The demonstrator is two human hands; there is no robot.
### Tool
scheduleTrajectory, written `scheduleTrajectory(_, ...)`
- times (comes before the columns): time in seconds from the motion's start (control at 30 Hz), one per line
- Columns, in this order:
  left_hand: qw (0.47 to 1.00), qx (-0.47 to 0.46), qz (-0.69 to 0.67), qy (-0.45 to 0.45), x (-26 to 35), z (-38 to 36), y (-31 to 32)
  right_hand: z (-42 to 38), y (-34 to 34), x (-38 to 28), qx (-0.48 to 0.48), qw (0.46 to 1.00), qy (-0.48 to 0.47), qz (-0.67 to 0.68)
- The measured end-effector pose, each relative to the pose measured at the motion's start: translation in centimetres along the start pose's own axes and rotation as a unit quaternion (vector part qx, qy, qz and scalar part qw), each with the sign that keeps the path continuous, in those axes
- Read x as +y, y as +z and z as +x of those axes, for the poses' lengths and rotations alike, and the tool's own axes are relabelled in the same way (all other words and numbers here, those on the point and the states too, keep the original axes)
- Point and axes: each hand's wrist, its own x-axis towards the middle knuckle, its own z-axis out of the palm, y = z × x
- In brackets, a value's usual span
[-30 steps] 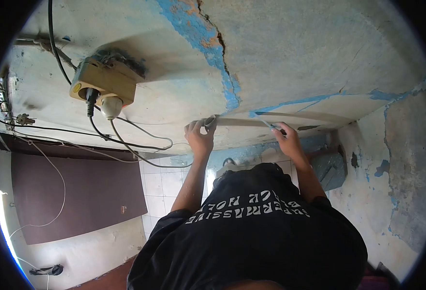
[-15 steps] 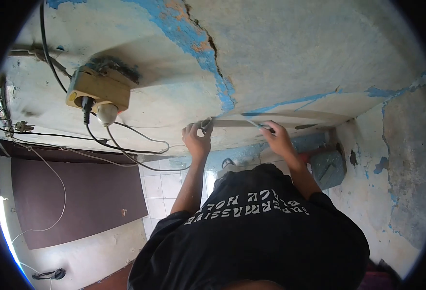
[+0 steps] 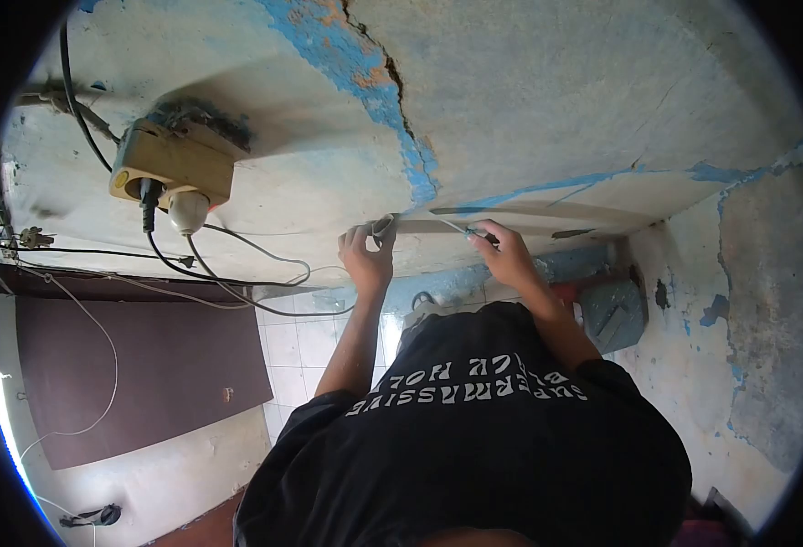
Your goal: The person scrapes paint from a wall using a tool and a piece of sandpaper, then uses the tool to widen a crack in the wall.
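My left hand [image 3: 365,263] is closed on a curled grey piece [image 3: 382,227], held up close to the wall [image 3: 547,100]; its kind I cannot tell. To the right, my right hand [image 3: 507,253] grips a slim tool with a pale blade [image 3: 447,220] and a teal part near the fingers. The blade points left along the wall, toward the piece in my left hand, with a gap between them. Close above both hands run a blue strip of bared paint [image 3: 511,193] and the lower end of a long crack [image 3: 392,73].
At the left, a yellowed socket box [image 3: 174,162] with a black plug and a white round adapter juts from the wall. Cables [image 3: 228,276] hang between it and my left arm. A grey-blue box [image 3: 613,314] stands beyond my right arm. A brown panel [image 3: 142,374] lies lower left.
My right hand with the pale-bladed tool has moved left and slightly up, closer to my left hand. My left hand keeps its hold, and the whole view has shifted slightly.
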Motion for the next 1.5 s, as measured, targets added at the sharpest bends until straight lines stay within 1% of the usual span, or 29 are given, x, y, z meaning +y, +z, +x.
scheduleTrajectory(0.03,1.0,0.002,0.001,0.004,-0.1,0.2,-0.1,0.6,0.4,-0.4,0.0,1.0,-0.012,0.018)
scheduleTrajectory(0.1,1.0,0.004,0.026,0.014,-0.4,0.3,-0.3,0.2,-1.3,0.8,0.007,1.0,-0.005,0.021)
scheduleTrajectory(0.17,1.0,0.0,0.026,0.002,-0.1,0.5,-0.7,-0.1,-3.0,0.2,0.011,0.998,0.054,-0.008)
scheduleTrajectory(0.23,1.0,0.004,0.009,0.007,0.2,0.3,-0.5,-0.5,-1.7,-0.2,0.005,0.996,0.089,-0.005)
scheduleTrajectory(0.3,1.0,0.002,0.003,0.006,0.4,0.0,-0.4,-0.6,-0.5,0.0,0.031,0.999,0.034,-0.02)
scheduleTrajectory(0.33,1.0,0.004,0.005,0.007,0.4,-0.1,-0.4,-0.6,-1.2,-0.3,0.013,0.998,0.059,-0.027)
scheduleTrajectory(0.37,1.0,0.009,0.008,0.011,0.2,0.3,-0.5,-0.7,-2.1,-0.6,0.017,0.998,0.055,-0.026)
scheduleTrajectory(0.43,0.999,0.024,0.012,0.019,0.0,0.5,-0.4,-0.8,-3.2,-0.9,0.023,0.996,0.083,0.02)
scheduleTrajectory(0.47,1.0,0.021,0.012,0.013,-0.1,0.5,-0.3,-0.6,-2.8,-0.6,0.023,0.998,0.054,-0.015)
scheduleTrajectory(0.5,1.0,0.014,0.012,0.005,0.1,0.2,-0.3,-0.4,-1.8,-0.7,0.022,0.998,0.056,-0.018)
scheduleTrajectory(0.57,1.0,0.004,0.001,0.002,0.3,0.0,-0.2,0.1,0.1,-1.1,0.026,0.997,-0.038,-0.06)
scheduleTrajectory(0.6,1.0,-0.002,-0.005,0.005,0.2,0.1,-0.4,-0.1,-0.4,-1.6,0.008,1.0,0.001,-0.022)
scheduleTrajectory(0.63,1.0,-0.001,-0.005,0.009,0.3,0.3,-0.5,-0.3,-1.1,-1.4,0.011,1.0,-0.001,-0.019)
scheduleTrajectory(0.7,1.0,-0.001,0.019,0.009,0.5,0.4,-0.8,-0.9,-2.8,-0.7,0.036,0.998,0.047,-0.013)
scheduleTrajectory(0.73,1.0,0.001,0.019,0.007,0.1,0.6,-0.6,-0.8,-2.6,-0.4,0.029,0.997,0.078,-0.011)
scheduleTrajectory(0.77,1.0,0.007,0.014,0.005,-0.5,0.4,-0.1,-0.6,-1.9,0.0,0.026,0.996,0.081,-0.013)
scheduleTrajectory(0.83,1.0,0.006,0.007,-0.002,-0.4,-0.3,0.3,0.3,0.2,-0.7,0.02,0.998,-0.026,-0.056)
scheduleTrajectory(0.87,1.0,0.003,0.004,-0.002,-0.2,-0.4,0.1,0.4,0.2,-1.3,0.023,0.997,-0.037,-0.059)
scheduleTrajectory(0.9,1.0,0.001,0.002,0.001,-0.1,0.0,-0.2,-0.1,0.0,-1.2,0.025,0.998,-0.036,-0.055)
scheduleTrajectory(0.97,1.0,0.007,0.009,0.018,-0.5,0.3,-0.2,-1.0,-1.7,-0.3,0.048,0.996,0.05,-0.048)
scheduleTrajectory(1.03,0.999,0.015,0.013,0.028,-0.1,0.2,-0.3,-1.0,-2.1,0.2,0.057,0.996,0.028,-0.064)
scheduleTrajectory(1.13,1.0,0.015,-0.001,0.001,0.5,0.0,0.1,-0.5,0.2,-0.7,0.047,0.997,0.002,-0.058)
scheduleTrajectory(1.17,1.0,0.015,-0.005,-0.009,0.2,-0.2,0.4,-0.5,-0.1,-0.7,0.048,0.997,0.0,-0.061)
scheduleTrajectory(1.23,1.0,0.016,-0.009,-0.012,-0.1,-0.1,0.2,-0.8,-0.4,-0.6,0.044,0.998,0.021,-0.039)
scheduleTrajectory(1.27,1.0,0.017,-0.003,-0.007,-0.1,-0.1,0.1,-1.1,-1.5,0.0,0.041,0.997,0.059,-0.033)
scheduleTrajectory(1.37,1.0,0.019,-0.006,0.001,-0.3,-0.3,0.4,-1.0,-1.8,-0.8,0.047,0.995,0.041,-0.075)
scheduleTrajectory(1.4,1.0,0.02,-0.012,-0.005,-0.3,-0.3,0.6,-0.9,-1.0,-1.2,0.057,0.995,0.017,-0.082)
scheduleTrajectory(1.43,1.0,0.021,-0.016,-0.012,-0.4,-0.4,0.7,-1.2,-0.9,-1.1,0.056,0.994,0.025,-0.087)
scheduleTrajectory(1.5,1.0,0.018,-0.025,-0.005,-0.8,-0.6,1.0,-1.1,-0.7,-0.7,0.055,0.996,0.06,-0.045)
